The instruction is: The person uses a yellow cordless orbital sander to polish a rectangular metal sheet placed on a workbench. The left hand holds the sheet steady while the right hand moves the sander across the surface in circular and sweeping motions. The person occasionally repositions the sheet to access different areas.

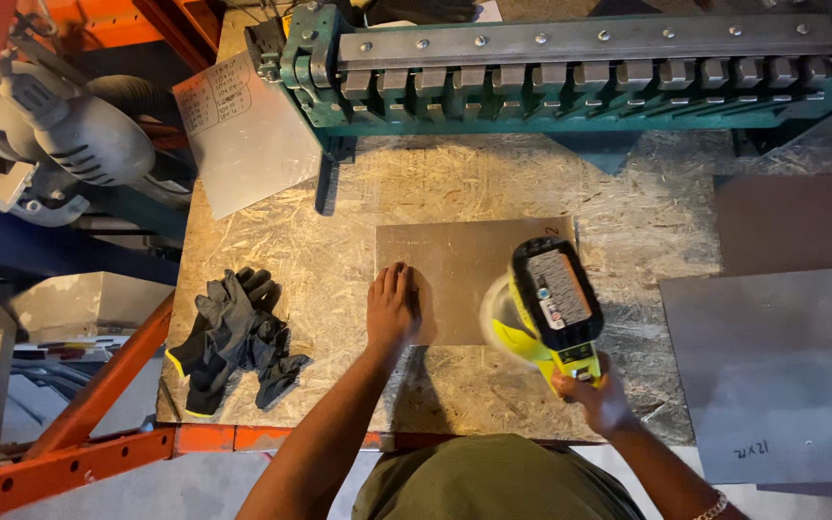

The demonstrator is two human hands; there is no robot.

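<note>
My left hand [392, 308] presses flat on the metal sheet [464, 274]; my right hand [597, 393] grips the yellow sander [551, 313], best kept level.

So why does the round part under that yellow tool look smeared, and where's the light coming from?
Head view: the pad under the yellow tool is motion-blurred, while the left hand on the metal sheet stays sharp. Warm light falls brightest on the board near the green machine; the shelves at left lie dim.
</note>
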